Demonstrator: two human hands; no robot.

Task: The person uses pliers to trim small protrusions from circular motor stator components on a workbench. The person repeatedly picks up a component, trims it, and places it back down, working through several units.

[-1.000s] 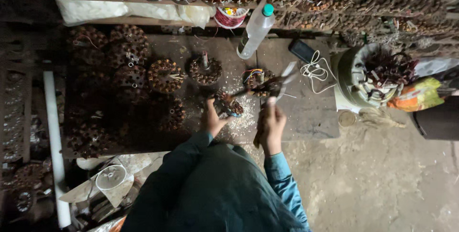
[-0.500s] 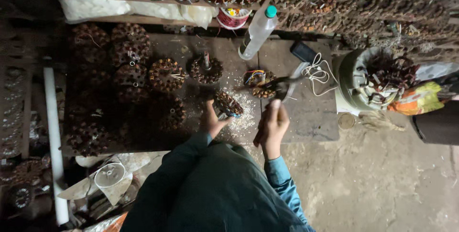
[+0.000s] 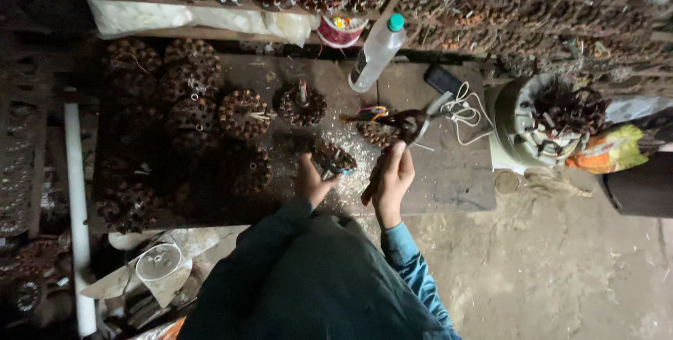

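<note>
The left hand (image 3: 313,182) grips a round brown coil (image 3: 334,156) on the worktop (image 3: 449,179), near the middle. The right hand (image 3: 392,180) is closed around a tool (image 3: 410,126) that points far and right, over another coil. More coils (image 3: 242,113) lie to the left. A plastic bottle (image 3: 377,51) stands far behind.

Right hand (image 3: 391,179) has lowered its cutters (image 3: 413,124) from one o'clock onto a brown coil (image 3: 378,132); left hand (image 3: 312,182) has shifted slightly on its coil (image 3: 334,157).
</note>
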